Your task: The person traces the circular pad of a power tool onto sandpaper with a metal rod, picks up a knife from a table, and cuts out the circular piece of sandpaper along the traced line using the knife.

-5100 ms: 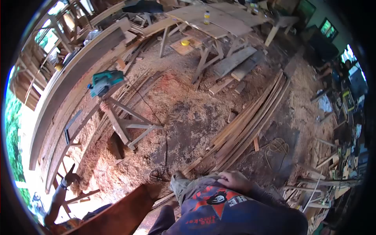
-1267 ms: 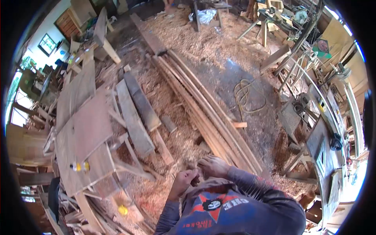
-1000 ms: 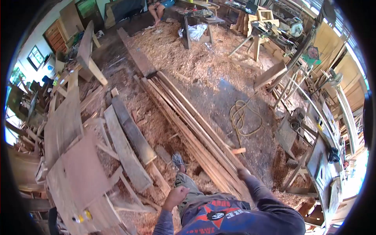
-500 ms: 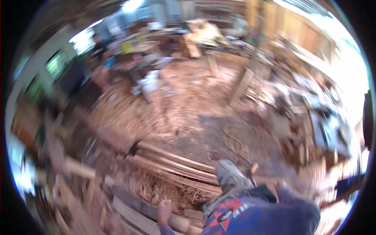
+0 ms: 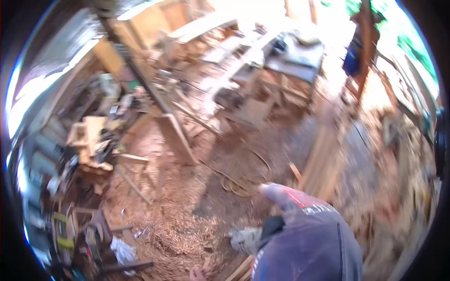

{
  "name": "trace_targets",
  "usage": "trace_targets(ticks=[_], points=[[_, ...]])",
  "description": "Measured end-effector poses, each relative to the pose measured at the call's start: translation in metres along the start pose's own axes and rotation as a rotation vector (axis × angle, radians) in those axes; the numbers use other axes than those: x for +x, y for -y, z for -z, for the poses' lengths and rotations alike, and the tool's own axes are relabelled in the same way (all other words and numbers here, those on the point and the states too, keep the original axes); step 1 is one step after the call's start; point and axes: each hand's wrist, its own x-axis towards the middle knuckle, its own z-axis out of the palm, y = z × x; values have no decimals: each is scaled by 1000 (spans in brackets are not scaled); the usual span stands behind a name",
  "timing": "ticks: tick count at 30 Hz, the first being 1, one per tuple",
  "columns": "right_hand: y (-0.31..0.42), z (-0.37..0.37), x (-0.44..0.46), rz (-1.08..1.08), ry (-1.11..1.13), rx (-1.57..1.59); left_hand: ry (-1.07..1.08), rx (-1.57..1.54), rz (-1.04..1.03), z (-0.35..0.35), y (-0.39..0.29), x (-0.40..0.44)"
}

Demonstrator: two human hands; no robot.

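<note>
Planks (image 5: 322, 161) lie right of the coiled rope (image 5: 240, 191), the blurred right hand (image 5: 259, 199) just beside it, the left hand (image 5: 197, 274) well below; whether either grips, I cannot tell. Loose loops could snag underfoot, causing a stumble.

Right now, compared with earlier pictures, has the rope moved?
No: the rope still lies beside the planks, near the same short stick; only the view turned.

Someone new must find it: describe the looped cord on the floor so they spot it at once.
Find the dark floor in the middle of the view, edged by pale shavings. On it, just beyond the person's sleeve, lies the tan cord. Its thin, loose curves set it apart from the straight boards to its right.
</note>
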Motion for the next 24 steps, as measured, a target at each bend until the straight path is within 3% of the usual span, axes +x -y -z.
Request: trace_targets(ticks=[1,2,3,5,6,10,12,14,15,16,19,21,24], points=[[88,49,-29,144,-1,-269,-15,76,85,30,1,15],[133,49,14,-36,658,62,-7,133,152,54,-1,29],[157,-9,36,-95,512,199,4,155,205,71,-1,46],[256,72,-6,144,385,401,42,181,282,100,-8,79],[273,86,-6,276,342,305,73,192,297,110,-11,101],[297,118,0,-296,364,428,205,274,302,161,-37,179],[295,133,-25,-475,144,420,261,290,275,191,-46,215],[276,112,-54,-689,105,131,302,297,248,228,-49,246],[322,149,-78,-878,166,152,318,297,240,250,-51,260],[251,62,-82,-947,263,0,334,300,230,273,-49,272],[364,61,-130,-1074,222,-4,405,331,184,350,-37,302],[462,51,-139,-1154,130,160,445,361,147,404,-32,320],[535,-73,-140,-1174,28,271,488,358,129,469,-32,341]])
